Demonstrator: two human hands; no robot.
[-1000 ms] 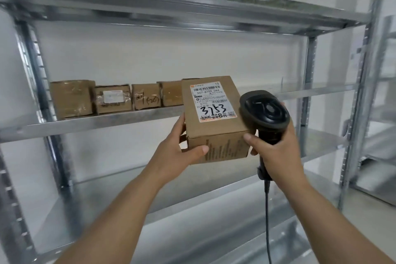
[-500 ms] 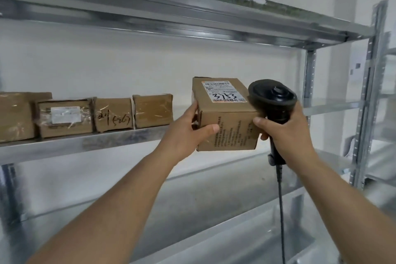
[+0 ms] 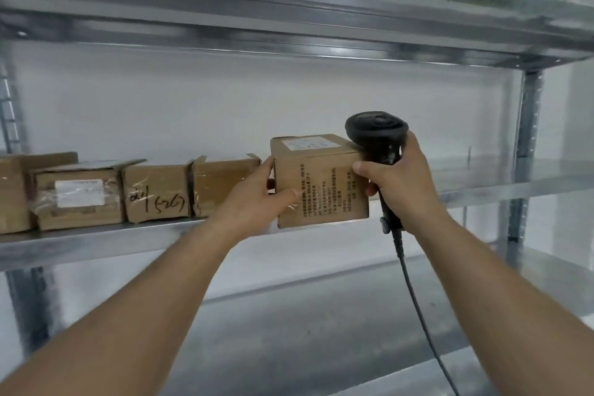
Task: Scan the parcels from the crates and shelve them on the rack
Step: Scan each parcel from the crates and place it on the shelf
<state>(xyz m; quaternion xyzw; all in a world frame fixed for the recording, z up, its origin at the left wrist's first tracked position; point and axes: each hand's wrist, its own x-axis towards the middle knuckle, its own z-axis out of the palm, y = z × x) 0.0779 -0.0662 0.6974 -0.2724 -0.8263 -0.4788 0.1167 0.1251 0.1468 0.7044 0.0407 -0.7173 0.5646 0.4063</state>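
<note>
A brown cardboard parcel (image 3: 321, 183) with a white label on top and printed text on its front sits at the middle shelf's (image 3: 96, 243) front edge, right of a row of parcels. My left hand (image 3: 257, 199) grips its left side, thumb on the front. My right hand (image 3: 398, 183) holds a black corded barcode scanner (image 3: 377, 135) by the handle, with the thumb pressed against the parcel's upper right corner. Whether the parcel's base rests fully on the shelf I cannot tell.
Several taped brown parcels line the shelf to the left, one marked by hand (image 3: 157, 193), one with a white label (image 3: 78, 194). Bare shelf runs to the right, up to a metal upright (image 3: 527, 145). Another shelf (image 3: 289, 3) hangs close overhead, and one lies below.
Both hands have carried the parcel up and forward to the middle shelf, beside the row of parcels. Its labelled top has tipped away, so the front face now shows.
</note>
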